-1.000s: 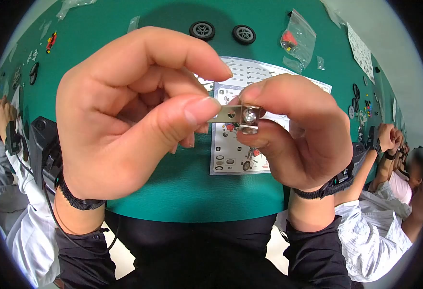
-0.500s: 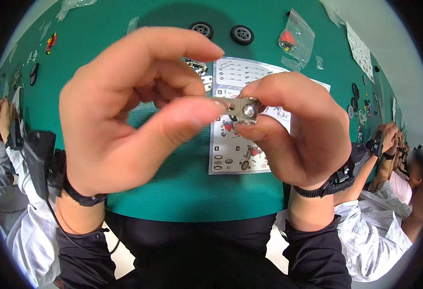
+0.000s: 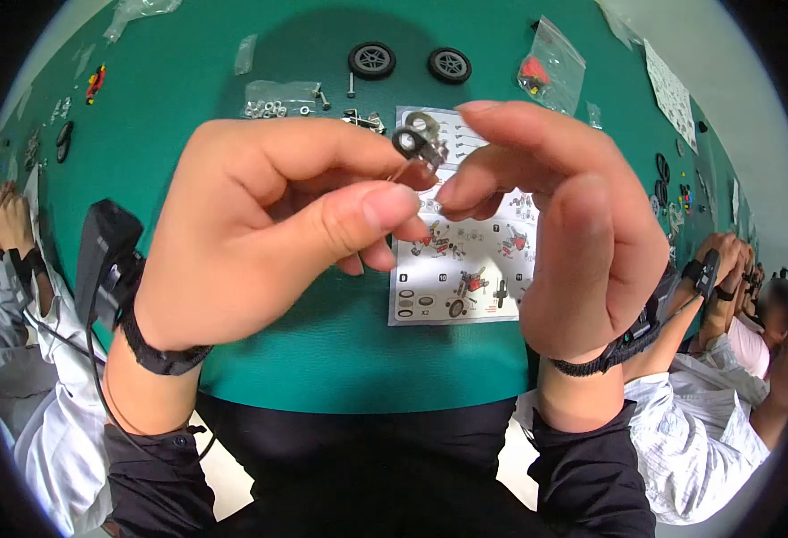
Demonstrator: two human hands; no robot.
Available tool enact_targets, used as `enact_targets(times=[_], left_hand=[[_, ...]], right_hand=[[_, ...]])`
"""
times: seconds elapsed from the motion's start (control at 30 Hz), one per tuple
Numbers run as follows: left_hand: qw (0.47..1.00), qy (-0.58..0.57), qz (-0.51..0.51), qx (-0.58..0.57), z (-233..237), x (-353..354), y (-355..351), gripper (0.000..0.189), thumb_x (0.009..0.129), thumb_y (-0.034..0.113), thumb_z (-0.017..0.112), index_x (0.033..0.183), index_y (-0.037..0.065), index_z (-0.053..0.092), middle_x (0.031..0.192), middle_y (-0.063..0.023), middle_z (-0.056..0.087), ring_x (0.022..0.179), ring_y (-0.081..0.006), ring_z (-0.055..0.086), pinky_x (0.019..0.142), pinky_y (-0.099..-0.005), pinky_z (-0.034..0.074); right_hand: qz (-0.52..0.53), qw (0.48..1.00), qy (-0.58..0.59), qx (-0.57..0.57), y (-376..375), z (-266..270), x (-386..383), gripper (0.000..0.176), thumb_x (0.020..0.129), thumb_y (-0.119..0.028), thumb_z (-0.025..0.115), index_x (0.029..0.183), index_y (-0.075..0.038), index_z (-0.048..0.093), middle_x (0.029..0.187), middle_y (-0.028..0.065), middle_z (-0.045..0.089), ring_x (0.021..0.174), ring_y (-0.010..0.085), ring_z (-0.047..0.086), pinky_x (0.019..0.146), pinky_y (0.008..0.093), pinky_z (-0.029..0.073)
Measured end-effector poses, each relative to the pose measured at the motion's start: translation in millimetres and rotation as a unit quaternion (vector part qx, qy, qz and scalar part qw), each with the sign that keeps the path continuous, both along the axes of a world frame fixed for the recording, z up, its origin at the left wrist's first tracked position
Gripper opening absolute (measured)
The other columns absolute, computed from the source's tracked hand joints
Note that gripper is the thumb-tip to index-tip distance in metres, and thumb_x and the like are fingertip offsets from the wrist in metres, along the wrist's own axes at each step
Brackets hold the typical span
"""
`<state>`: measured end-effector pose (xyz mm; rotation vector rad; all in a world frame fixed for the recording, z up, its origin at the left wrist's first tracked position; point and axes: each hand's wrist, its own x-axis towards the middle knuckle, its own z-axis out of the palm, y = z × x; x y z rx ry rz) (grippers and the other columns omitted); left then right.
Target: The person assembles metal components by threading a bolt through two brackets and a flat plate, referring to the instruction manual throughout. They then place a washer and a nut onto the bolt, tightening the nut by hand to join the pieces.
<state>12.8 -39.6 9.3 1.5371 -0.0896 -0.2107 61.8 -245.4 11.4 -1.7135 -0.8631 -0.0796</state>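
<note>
A small metal bracket (image 3: 419, 143) with round holes is pinched between the thumb and fingers of my left hand (image 3: 277, 224), above the printed sheet. Close on its right, my right hand (image 3: 564, 215) has its index finger raised and its thumb apart from it; nothing shows between them. Beneath both hands lies the white instruction sheet (image 3: 452, 309) with numbered assembly pictures, partly covered by the fingers. Metal parts (image 3: 365, 120) lie just behind my left hand.
Two black wheels (image 3: 372, 60) (image 3: 449, 65) sit at the back. Nuts (image 3: 265, 109) and screws (image 3: 351, 85) lie left of centre. A plastic bag (image 3: 551, 72) with a red part is at back right. Co-workers' hands (image 3: 13, 215) (image 3: 724, 255) are at both sides.
The bracket has tilted upward and moved slightly left and away from me in my left hand. My right hand has let go of it and opened. Nuts and screws behind have come into view.
</note>
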Motion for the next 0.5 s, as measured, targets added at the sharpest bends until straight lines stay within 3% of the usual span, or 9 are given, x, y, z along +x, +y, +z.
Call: enact_targets(times=[0.13, 0.23, 0.37, 0.5], left_hand=[[0.999, 0.009, -0.008, -0.050, -3, 4, 2, 0.039, 0.094, 0.028, 0.066, 0.108, -0.008, 0.062, 0.090, -0.0212, 0.071, 0.064, -0.0205, 0.069, 0.054, -0.0264, 0.055], [0.997, 0.015, -0.012, -0.080, 0, 3, 3, 0.039, 0.094, 0.028, 0.066, 0.107, -0.008, 0.062, 0.088, -0.0222, 0.071, 0.064, -0.0214, 0.070, 0.053, -0.0269, 0.055], [0.997, -0.003, 0.011, -0.073, 0, -1, -2, 0.038, 0.092, 0.028, 0.068, 0.103, -0.008, 0.063, 0.085, -0.0208, 0.071, 0.063, -0.0221, 0.070, 0.052, -0.0276, 0.055], [0.998, -0.018, 0.032, -0.044, -1, -4, -7, 0.036, 0.092, 0.026, 0.070, 0.098, -0.009, 0.066, 0.083, -0.0180, 0.070, 0.063, -0.0215, 0.070, 0.052, -0.0273, 0.055]], right_hand=[[-0.026, 0.999, 0.037, -0.007, 0, 1, -3, 0.026, 0.097, -0.006, 0.049, 0.116, 0.008, 0.061, 0.096, 0.0124, 0.067, 0.082, 0.0157, 0.064, 0.076, 0.0299, 0.052], [-0.005, 0.998, -0.066, -0.005, 0, -5, 4, 0.024, 0.087, 0.010, 0.058, 0.111, 0.007, 0.061, 0.098, 0.0144, 0.068, 0.083, 0.0176, 0.065, 0.075, 0.0304, 0.052], [0.014, 0.974, -0.215, -0.072, -3, 2, 9, 0.023, 0.080, 0.011, 0.068, 0.101, 0.004, 0.061, 0.095, 0.0165, 0.069, 0.081, 0.0226, 0.067, 0.072, 0.0309, 0.053], [0.001, 0.966, -0.247, -0.075, 0, -1, 7, 0.023, 0.081, 0.006, 0.073, 0.101, 0.003, 0.062, 0.091, 0.0150, 0.070, 0.077, 0.0239, 0.068, 0.069, 0.0319, 0.054]])
